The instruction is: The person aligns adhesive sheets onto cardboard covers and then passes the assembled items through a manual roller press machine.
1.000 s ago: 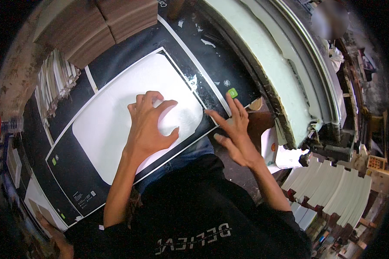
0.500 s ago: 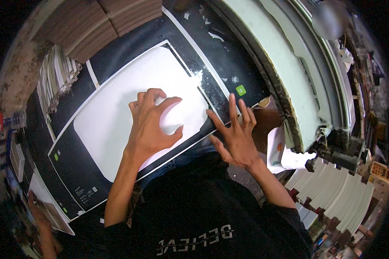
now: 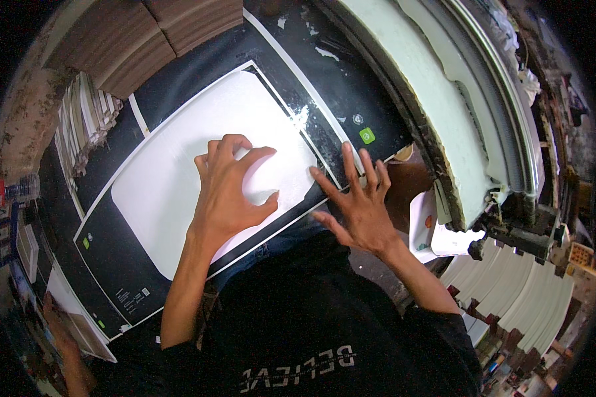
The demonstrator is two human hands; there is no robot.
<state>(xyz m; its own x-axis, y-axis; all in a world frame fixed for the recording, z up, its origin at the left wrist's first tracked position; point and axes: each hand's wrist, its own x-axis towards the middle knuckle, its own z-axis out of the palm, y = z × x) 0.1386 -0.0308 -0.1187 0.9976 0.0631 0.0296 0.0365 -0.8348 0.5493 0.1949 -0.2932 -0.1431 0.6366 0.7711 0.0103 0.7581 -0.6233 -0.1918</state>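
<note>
A white sheet (image 3: 152,205) with cut corners lies on a dark printed sheet (image 3: 102,264) with a white edge line and small green marks. Over the white sheet is my left hand (image 3: 225,185), its fingers curved and apart, thumb and forefinger making a wide C with nothing between them. Whether its fingertips press on the sheet is hard to tell. My right hand (image 3: 363,212) is spread at the right end of the dark sheet, fingers apart and holding nothing. Its forefinger reaches to the white sheet's right corner.
Brown board stacks (image 3: 119,49) rise at the back left beside a pile of pale strips (image 3: 86,122). A large pale machine (image 3: 437,112) borders the right. Stacked white sheets (image 3: 510,298) stand at lower right. Another person's hand (image 3: 59,324) touches a panel at lower left.
My right hand has shifted slightly left, its thumb and forefinger nearer the white sheet. My left hand keeps nearly the same pose and place.
</note>
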